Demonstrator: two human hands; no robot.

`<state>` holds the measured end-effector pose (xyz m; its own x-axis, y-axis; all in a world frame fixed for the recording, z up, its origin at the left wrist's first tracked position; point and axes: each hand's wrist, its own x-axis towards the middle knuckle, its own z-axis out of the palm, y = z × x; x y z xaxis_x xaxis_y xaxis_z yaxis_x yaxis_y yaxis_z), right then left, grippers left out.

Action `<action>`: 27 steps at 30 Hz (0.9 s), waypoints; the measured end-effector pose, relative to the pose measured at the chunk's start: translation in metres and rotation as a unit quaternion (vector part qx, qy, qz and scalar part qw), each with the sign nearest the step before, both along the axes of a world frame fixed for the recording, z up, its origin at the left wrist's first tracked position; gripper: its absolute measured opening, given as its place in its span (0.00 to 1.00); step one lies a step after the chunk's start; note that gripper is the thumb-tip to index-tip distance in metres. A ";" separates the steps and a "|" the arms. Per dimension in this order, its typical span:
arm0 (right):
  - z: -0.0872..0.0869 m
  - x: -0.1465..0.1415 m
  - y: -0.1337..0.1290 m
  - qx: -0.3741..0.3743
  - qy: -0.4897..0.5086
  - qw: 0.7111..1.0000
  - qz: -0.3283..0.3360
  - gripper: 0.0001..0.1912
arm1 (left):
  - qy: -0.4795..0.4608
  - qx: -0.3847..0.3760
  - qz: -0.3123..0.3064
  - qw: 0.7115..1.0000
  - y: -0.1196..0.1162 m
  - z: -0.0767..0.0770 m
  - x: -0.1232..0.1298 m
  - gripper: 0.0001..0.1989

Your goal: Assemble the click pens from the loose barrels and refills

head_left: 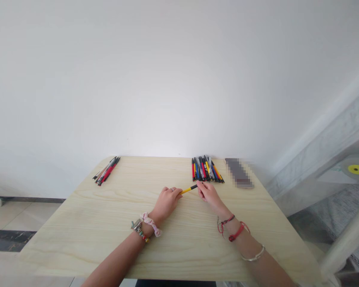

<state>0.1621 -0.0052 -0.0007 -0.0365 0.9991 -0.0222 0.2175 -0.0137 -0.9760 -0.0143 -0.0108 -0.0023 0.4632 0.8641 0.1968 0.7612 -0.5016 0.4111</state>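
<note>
A yellow pen with a black grip (pixel 187 191) is held between my two hands over the middle of the table. My left hand (pixel 168 201) is closed on its yellow end. The fingers of my right hand (pixel 208 194) pinch the black end, hiding its tip. Just beyond my right hand lies a pile of pens (pixel 206 169) in red, blue, yellow and grey, all with black parts. Farther off at the left is a smaller group of pens (pixel 107 170), some red and some greyish.
The pale wooden table (pixel 77 223) stands against a white wall (pixel 167 79). A dark, pixelated flat object (pixel 239 173) lies near its back right corner. Beyond the right edge is a round yellow-centred item (pixel 358 170). Floor tiles (pixel 12 215) show at the left.
</note>
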 end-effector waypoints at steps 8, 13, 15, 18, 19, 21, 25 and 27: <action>-0.006 -0.004 -0.005 0.063 0.040 0.997 0.020 0.23 | -0.183 -0.274 -0.057 0.942 0.001 0.016 -0.013 0.10; 0.000 -0.009 -0.018 0.103 0.028 0.993 0.054 0.21 | -0.302 -0.474 -0.134 0.816 0.000 0.015 -0.028 0.14; 0.005 -0.009 -0.019 0.115 0.023 0.990 0.077 0.20 | -0.331 -0.520 -0.153 0.772 0.000 0.014 -0.032 0.15; 0.009 -0.005 -0.016 0.103 0.018 0.987 0.125 0.19 | -0.343 -0.518 -0.161 0.767 0.002 0.015 -0.035 0.15; 0.009 -0.003 -0.014 0.092 0.013 0.986 0.138 0.19 | -0.340 -0.508 -0.156 0.776 0.003 0.016 -0.035 0.15; 0.007 -0.001 -0.009 0.070 -0.003 0.987 0.145 0.19 | -0.329 -0.495 -0.140 0.792 0.004 0.017 -0.034 0.15; 0.002 -0.002 -0.007 0.048 -0.053 0.992 0.106 0.20 | -0.302 -0.495 -0.124 0.805 0.006 0.018 -0.033 0.16; 0.004 -0.004 -0.009 0.064 -0.074 0.990 0.102 0.20 | -0.305 -0.499 -0.125 0.802 0.006 0.018 -0.036 0.15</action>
<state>0.1583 -0.0146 0.0031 -0.2439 0.9661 0.0847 0.3434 0.1677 -0.9241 -0.0502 -0.0043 0.0153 0.7269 0.6278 -0.2782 0.1928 0.2022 0.9602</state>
